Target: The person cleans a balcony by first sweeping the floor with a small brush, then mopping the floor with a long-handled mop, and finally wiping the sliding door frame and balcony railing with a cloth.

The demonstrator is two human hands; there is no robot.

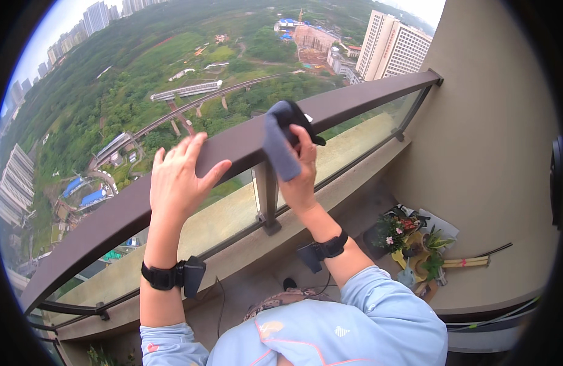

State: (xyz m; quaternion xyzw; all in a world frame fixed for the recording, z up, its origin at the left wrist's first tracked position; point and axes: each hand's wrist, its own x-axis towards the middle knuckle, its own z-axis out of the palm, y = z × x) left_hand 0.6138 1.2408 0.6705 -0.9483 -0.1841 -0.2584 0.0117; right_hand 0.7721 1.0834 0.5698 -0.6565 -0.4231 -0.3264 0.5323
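Observation:
A brown metal balcony handrail (244,145) curves across the view, with glass panels beneath it. My left hand (180,176) rests on the rail with its fingers spread and nothing in it. To the right, just above the rail's middle post (266,194), my right hand (299,169) grips a grey-blue cloth (281,137). The cloth is folded over my fingers and lies against the rail top. A black part shows on its far side; what that is, I cannot tell. Black straps with small boxes (195,274) sit on both wrists.
Beyond the rail is a long drop to trees, an elevated track (190,104) and tall buildings (393,45). A beige wall (482,137) closes the right side. Potted plants (391,231) and bamboo sticks (466,262) stand near it. A thin cable (222,293) hangs near my body.

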